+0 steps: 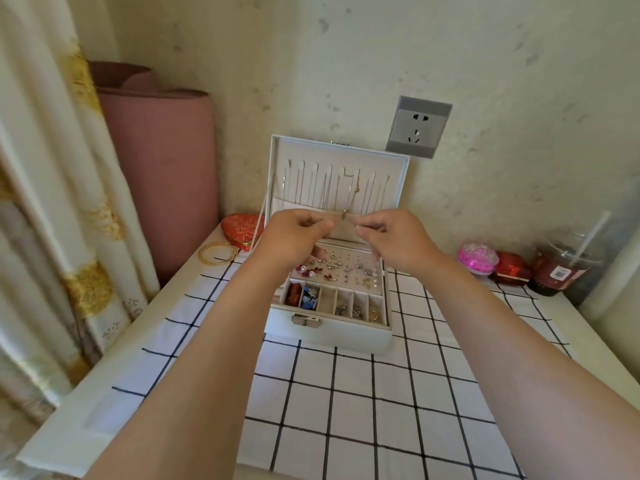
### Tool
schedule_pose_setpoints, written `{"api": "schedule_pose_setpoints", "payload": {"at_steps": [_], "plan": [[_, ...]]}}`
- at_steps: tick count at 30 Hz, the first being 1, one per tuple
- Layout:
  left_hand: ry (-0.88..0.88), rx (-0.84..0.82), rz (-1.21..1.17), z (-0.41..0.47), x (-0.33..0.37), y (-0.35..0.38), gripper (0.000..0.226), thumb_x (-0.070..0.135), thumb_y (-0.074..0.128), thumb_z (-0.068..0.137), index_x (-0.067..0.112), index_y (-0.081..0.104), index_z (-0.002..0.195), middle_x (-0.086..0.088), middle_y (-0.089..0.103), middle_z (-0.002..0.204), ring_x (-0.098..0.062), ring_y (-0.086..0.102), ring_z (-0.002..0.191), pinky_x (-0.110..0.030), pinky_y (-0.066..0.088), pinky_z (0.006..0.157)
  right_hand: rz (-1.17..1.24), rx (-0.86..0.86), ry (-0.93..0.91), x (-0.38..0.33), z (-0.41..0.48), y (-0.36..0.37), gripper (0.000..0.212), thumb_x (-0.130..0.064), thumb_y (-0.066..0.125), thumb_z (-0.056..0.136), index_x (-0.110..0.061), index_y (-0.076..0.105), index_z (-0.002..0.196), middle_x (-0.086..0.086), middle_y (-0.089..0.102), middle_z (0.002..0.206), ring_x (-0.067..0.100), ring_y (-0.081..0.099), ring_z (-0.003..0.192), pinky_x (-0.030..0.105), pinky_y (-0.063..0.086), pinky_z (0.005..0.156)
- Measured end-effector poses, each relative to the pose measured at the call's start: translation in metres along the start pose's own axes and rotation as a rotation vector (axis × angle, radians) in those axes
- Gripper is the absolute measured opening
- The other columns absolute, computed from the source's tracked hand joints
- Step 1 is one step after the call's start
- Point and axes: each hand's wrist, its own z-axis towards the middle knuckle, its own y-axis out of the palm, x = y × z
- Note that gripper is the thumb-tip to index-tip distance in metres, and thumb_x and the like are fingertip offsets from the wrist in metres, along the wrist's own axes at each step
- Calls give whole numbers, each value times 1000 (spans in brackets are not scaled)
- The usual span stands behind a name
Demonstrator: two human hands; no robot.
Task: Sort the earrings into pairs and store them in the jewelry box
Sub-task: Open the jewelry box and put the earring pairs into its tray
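A white jewelry box (pixel 329 336) stands open on the checked cloth (pixel 346 410), its lid (pixel 398 168) upright with necklaces (pixel 346 192) hanging inside. Several earrings sit on its perforated panel (pixel 349 261). The front compartments (pixel 327 301) hold red, blue and metal pieces. My left hand (pixel 294 233) and my right hand (pixel 391 237) hover close together above the back of the box. On each hand the fingers are curled and thumb and forefinger pinch a tiny piece that looks like an earring, too small to make out clearly.
A red heart box (pixel 240 226) and gold bangles (pixel 218 252) lie left of the jewelry box, by a pink roll (pixel 162 168) and a curtain (pixel 52 168). At the right stand a pink round box (pixel 477 258), a red box (pixel 512 268) and a drink cup (pixel 561 268).
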Motion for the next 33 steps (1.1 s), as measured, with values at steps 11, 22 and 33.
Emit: {"api": "schedule_pose_setpoints", "payload": {"at_steps": [11, 22, 33], "plan": [[55, 99, 104, 8, -10, -7, 14, 31, 64, 93, 19, 71, 92, 7, 65, 79, -7, 60, 70, -24, 48, 68, -159, -7, -79, 15, 7, 21, 17, -16, 65, 96, -15, 73, 111, -2, 75, 94, 6, 69, 89, 29, 53, 91], [-8, 55, -40, 3, -7, -2, 10, 29, 71, 89, 23, 74, 96, 8, 71, 89, 1, 61, 54, -14, 48, 48, -342, -24, -166, 20, 7, 22, 12, -20, 74, 88, -20, 79, 99, -5, 74, 97, 9, 65, 87, 31, 53, 86], [-31, 79, -48, 4, -5, 3, 8, 22, 69, 90, 18, 69, 97, 3, 74, 94, -12, 70, 65, -19, 46, 48, -525, 32, -227, 16, 10, 23, 8, -24, 74, 87, -26, 79, 92, -9, 71, 90, 7, 60, 80, 22, 39, 67]]}}
